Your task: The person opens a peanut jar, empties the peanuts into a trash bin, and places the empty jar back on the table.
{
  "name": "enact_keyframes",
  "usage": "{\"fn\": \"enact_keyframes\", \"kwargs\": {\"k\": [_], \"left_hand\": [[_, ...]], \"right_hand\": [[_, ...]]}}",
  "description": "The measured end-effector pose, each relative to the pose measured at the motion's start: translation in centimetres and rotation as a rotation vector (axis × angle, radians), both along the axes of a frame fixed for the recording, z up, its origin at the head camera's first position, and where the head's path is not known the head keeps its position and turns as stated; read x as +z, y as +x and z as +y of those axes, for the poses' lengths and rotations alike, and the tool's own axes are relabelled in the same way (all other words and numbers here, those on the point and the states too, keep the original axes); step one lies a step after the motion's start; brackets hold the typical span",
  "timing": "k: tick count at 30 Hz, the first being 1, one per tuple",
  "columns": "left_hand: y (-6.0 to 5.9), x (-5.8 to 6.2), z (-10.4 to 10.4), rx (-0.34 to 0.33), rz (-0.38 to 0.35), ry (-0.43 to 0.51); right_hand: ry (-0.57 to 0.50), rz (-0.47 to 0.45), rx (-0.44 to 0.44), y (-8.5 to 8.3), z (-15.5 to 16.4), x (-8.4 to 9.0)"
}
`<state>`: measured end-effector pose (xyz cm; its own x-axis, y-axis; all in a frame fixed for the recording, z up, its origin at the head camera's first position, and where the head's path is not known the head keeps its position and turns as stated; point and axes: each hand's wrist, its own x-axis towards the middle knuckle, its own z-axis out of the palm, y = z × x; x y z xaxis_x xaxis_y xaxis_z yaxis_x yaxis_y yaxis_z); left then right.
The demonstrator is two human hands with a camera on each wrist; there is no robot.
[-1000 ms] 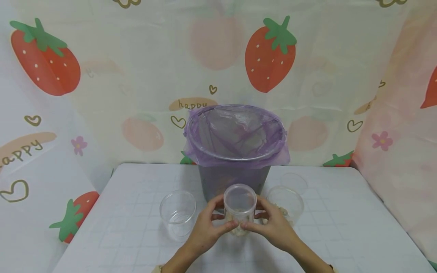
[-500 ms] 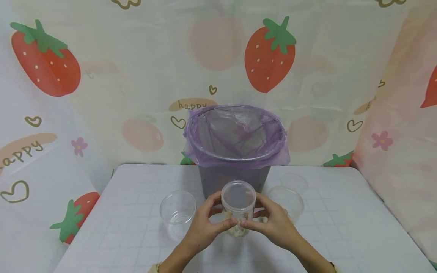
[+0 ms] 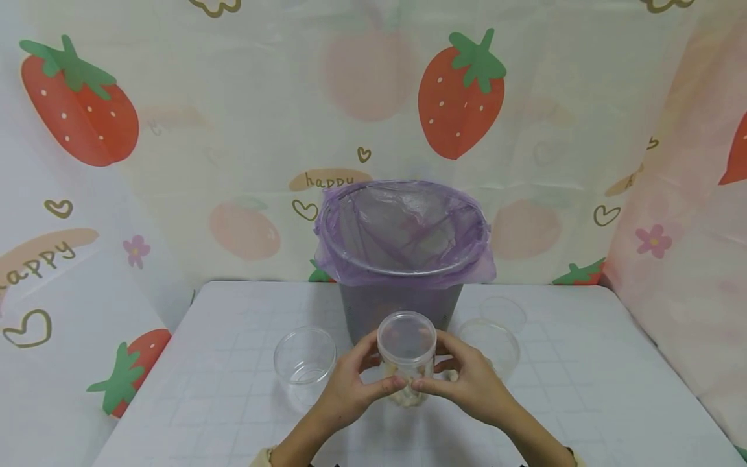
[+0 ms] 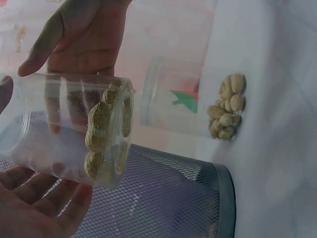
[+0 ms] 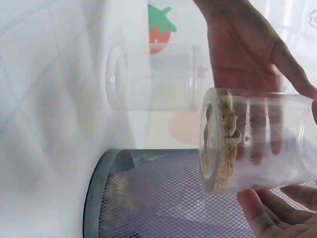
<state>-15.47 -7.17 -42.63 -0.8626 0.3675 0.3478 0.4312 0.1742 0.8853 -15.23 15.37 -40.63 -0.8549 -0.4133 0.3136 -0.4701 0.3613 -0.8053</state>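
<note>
Between both hands is a clear plastic jar [image 3: 406, 338], gripped by its sides above the table in front of the bin. My left hand [image 3: 351, 384] curls round its left side, and my right hand [image 3: 471, 385] holds the opposite side. Both thumbs press the near wall, tips close together. Peanuts in their shells [image 4: 96, 131] lie at the jar's bottom in the left wrist view. The right wrist view shows fingers of both hands around the jar [image 5: 267, 144], whose base faces the table.
A mesh bin [image 3: 403, 305] with a purple bag [image 3: 408, 279] over its rim stands behind the hands. To the left is another clear jar [image 3: 305, 357]. On the right stands a third [image 3: 503, 340] with beige nuts [image 4: 226, 106]; a clear disc [image 3: 503, 314] lies behind it.
The jar has risen slightly with both hands, then settled a little lower again. My right hand now covers more of the nuts in the right jar. Both grips stay the same.
</note>
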Motion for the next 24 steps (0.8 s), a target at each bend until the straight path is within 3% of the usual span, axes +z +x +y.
{"fn": "enact_keyframes", "kwargs": {"k": [9, 16, 24], "left_hand": [[0.05, -0.08, -0.01, -0.039, -0.011, 0.026], [0.03, -0.41, 0.07, -0.019, -0.03, 0.055], [0.04, -0.67, 0.04, 0.009, -0.027, 0.104]], "right_hand": [[-0.025, -0.014, 0.033, -0.02, -0.05, -0.25], [-0.037, -0.022, 0.063, -0.05, 0.01, -0.26], [0.056, -0.045, 0.098, -0.3, 0.32, 0.61]]}}
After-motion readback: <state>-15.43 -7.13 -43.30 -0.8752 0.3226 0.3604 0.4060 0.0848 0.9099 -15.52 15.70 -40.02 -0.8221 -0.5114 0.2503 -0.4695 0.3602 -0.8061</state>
